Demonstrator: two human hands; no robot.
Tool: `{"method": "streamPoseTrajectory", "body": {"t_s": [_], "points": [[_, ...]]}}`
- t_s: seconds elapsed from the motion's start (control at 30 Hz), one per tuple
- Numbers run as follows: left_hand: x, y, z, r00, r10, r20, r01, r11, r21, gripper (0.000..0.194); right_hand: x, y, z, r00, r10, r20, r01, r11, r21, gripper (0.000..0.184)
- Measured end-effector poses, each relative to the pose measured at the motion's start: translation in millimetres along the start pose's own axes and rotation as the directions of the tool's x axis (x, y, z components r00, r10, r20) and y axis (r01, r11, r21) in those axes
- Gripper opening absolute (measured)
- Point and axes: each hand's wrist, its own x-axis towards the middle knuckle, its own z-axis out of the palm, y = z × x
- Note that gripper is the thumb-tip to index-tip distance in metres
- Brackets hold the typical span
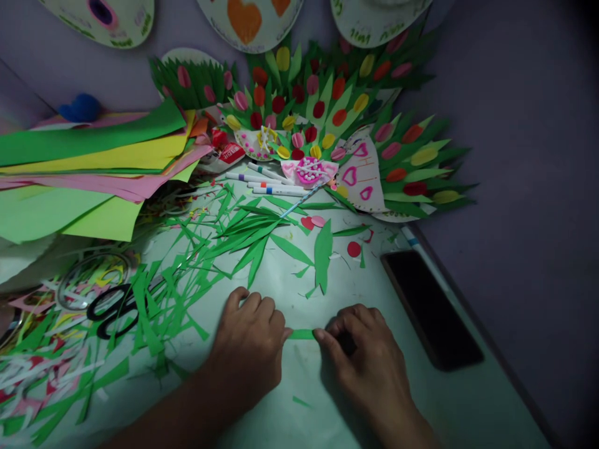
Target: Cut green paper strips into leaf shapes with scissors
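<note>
A short green paper strip (302, 335) is stretched level between my two hands, low over the white tabletop. My left hand (253, 337) is closed, pinching the strip's left end with the thumb. At the strip's right end, my right hand (365, 349) pinches it between thumb and fingertips. Both ends disappear under my fingers. Just beyond the hands lie a wide green paper leaf (322, 255) and a bunch of narrow green leaves (253, 234). Black-handled scissors (116, 308) rest left of my left hand, partly covered by green scraps.
A dark phone (430, 308) lies to the right, near the table edge and wall. Coloured paper sheets (93, 156) are stacked at left above many paper scraps (47, 380) and a tape roll (93, 280). Several markers (271, 184) and paper flower crafts (318, 106) stand at the back.
</note>
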Motion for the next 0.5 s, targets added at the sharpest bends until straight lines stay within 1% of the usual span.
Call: {"method": "streamPoseTrajectory", "body": {"t_s": [0.1, 0.17, 0.2, 0.23, 0.27, 0.3, 0.33, 0.37, 0.43, 0.47, 0.5], "points": [[-3, -2, -1.1, 0.999, 0.033, -0.016, -0.033, 0.999, 0.003, 0.021, 2, 10, -8, 0.997, 0.051, 0.062, -0.055, 0.996, 0.069, 0.013], [0, -10, -7.8, 0.996, 0.052, -0.069, -0.051, 0.999, 0.014, 0.025, 9, 12, -17, 0.991, 0.087, 0.104, -0.102, 0.982, 0.159, 0.009], [3, -16, -13.4, 0.994, 0.044, -0.102, -0.041, 0.999, 0.032, 0.026, 15, 11, -21, 0.990, 0.095, 0.106, -0.116, 0.972, 0.206, 0.008], [8, -23, -20.2, 0.989, 0.022, -0.145, -0.013, 0.998, 0.065, 0.027, 23, 8, -25, 0.992, 0.098, 0.085, -0.116, 0.963, 0.244, 0.008], [15, -31, -27.8, 0.984, -0.024, -0.176, 0.046, 0.992, 0.120, 0.027, 33, 4, -28, 0.995, 0.089, 0.045, -0.098, 0.961, 0.260, 0.009], [24, -39, -35.5, 0.981, -0.084, -0.174, 0.116, 0.977, 0.180, 0.025, 44, -2, -30, 0.997, 0.075, 0.004, -0.074, 0.966, 0.246, 0.010], [32, -47, -42.6, 0.968, -0.151, -0.201, 0.198, 0.951, 0.239, 0.025, 56, -8, -30, 0.998, 0.053, -0.016, -0.049, 0.975, 0.217, 0.010], [41, -54, -48.6, 0.953, -0.204, -0.225, 0.265, 0.921, 0.285, 0.027, 68, -15, -29, 0.999, 0.037, -0.008, -0.035, 0.986, 0.164, 0.010], [54, -62, -55.4, 0.935, -0.282, -0.213, 0.340, 0.882, 0.326, 0.032, 90, -26, -22, 0.998, 0.046, 0.041, -0.047, 0.998, 0.036, 0.014], [57, -64, -56.1, 0.930, -0.296, -0.217, 0.353, 0.885, 0.305, 0.034, 100, -29, -16, 0.996, 0.054, 0.072, -0.052, 0.998, -0.024, 0.017], [59, -64, -55.1, 0.933, -0.289, -0.215, 0.340, 0.904, 0.261, 0.034, 107, -32, -10, 0.994, 0.061, 0.095, -0.054, 0.996, -0.073, 0.020]]}}
